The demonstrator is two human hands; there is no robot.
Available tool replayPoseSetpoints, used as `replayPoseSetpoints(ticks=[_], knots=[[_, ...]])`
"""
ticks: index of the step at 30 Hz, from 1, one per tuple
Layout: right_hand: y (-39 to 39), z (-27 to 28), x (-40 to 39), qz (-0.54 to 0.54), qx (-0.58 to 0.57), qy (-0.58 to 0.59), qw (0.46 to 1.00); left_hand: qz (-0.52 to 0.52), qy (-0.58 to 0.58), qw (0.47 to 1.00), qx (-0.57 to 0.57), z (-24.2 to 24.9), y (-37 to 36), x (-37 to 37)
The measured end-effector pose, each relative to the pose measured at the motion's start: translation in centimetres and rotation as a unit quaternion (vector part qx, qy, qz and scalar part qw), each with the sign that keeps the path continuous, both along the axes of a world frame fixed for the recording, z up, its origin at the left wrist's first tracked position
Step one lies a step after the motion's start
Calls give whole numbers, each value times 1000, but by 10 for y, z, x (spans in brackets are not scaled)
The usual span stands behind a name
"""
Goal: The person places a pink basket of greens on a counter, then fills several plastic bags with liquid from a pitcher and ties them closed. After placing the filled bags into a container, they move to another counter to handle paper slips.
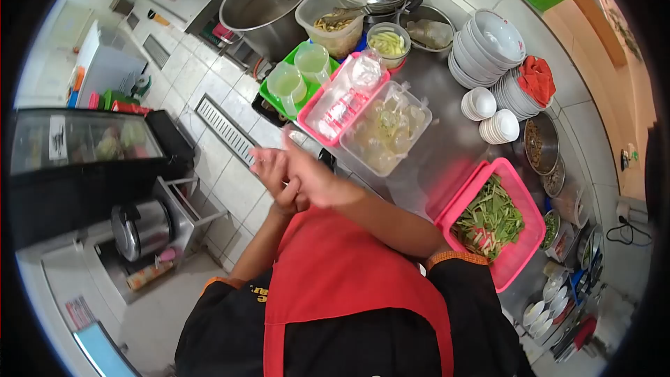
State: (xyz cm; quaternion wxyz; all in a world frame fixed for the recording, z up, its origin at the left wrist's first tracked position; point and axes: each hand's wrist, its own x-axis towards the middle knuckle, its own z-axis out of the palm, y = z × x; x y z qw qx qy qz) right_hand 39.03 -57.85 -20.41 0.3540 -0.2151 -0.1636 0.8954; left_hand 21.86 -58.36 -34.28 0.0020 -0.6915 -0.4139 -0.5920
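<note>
A worker's left hand (pixel 276 180) touched the right (pixel 314 176), its fingers bent; blur and overlap obscured whether the right's were spread. Neither visibly held anything. Nearby, right of a pink tray (pixel 319 134), a clear tub (pixel 362 161) of soft, likely slippery bags (pixel 391 124) looked heavy, best gripped by opposite rims.

Passable strip over grey steel counter (pixel 443 136), between rectangular clear plastic tub (pixel 361 161) and 2 short stacks of small white bowls (pixel 498 128). Obstacles: shiny round steel bowl (pixel 438 15) at far end, bright pink plastic basket (pixel 532 232) at near end.
</note>
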Motion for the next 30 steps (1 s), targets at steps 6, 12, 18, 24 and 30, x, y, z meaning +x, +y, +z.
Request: replayPoseSetpoints(ticks=[6,12,18,24,30], knots=[[67,28,82,-39,275,-452,847,-158,266,828,-468,-78,68,-145],[140,-66,170,-332,139,-888,286,-54,36,870,-488,-49,189,-190],[138,-54,198,-426,238,-741,461,-62,-137,949,-277,76,263,-117],[107,43,170,-378,139,-637,657,-438,-26,898,28,157,229,0],[74,53,104,-354,123,-616,693,-521,16,784,-336,148,195,49]])
